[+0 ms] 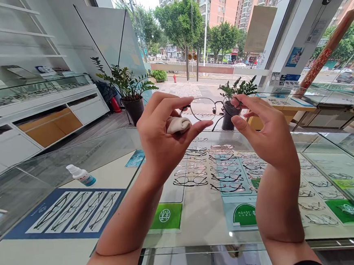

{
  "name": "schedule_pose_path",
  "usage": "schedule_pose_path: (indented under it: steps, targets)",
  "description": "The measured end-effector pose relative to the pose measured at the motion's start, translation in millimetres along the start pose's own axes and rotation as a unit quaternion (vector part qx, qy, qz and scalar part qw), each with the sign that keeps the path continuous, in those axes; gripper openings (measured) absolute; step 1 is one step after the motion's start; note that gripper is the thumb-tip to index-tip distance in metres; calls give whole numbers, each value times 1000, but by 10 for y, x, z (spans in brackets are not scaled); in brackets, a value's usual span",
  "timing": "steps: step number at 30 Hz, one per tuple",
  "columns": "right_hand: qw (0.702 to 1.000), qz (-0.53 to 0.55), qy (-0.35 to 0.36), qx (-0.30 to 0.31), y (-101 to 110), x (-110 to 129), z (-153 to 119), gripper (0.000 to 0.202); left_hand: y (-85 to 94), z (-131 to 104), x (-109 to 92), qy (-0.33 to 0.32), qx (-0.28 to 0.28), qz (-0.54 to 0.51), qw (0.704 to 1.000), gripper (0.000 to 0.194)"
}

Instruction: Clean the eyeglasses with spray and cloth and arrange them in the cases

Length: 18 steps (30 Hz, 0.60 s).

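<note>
On my head feed the eyeglasses (pixel 215 103) sit upper centre of frame, up off the counter, between both hands. Long axis runs left to right, about level, so each hand has one end. Left hand (pixel 164 129) is on the left end: index at the hinge corner, thumb under the rim, narrow grip on the frame, with a pale cloth (pixel 179 125) bunched in its curled fingers. Right hand (pixel 267 127) is at the right rim, index up top, thumb lower with a gap between; can't tell if it's gripping or just touching. Neither hand is clearly nearer. One temple tip hangs below the bridge. Display rows (pixel 225 175) lie well below, mid-frame.
</note>
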State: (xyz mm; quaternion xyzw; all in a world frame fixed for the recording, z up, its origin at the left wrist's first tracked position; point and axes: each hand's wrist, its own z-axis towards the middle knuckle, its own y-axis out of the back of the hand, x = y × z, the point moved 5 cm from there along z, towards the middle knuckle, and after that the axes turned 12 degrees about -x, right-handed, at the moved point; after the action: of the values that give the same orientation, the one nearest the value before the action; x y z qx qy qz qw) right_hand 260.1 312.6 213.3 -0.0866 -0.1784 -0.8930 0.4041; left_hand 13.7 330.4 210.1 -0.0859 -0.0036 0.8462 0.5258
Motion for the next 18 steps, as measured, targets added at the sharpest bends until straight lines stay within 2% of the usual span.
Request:
schedule_pose_path:
  steps: [12, 18]
  targets:
    - [1000, 2, -9, 13, -9, 10, -4, 43, -1, 7, -18, -3, 0, 21, 1000, 52]
    - [1000, 2, -1, -3, -5, 2, -4, 42, -2, 13, -27, -11, 4, 5, 1000, 51]
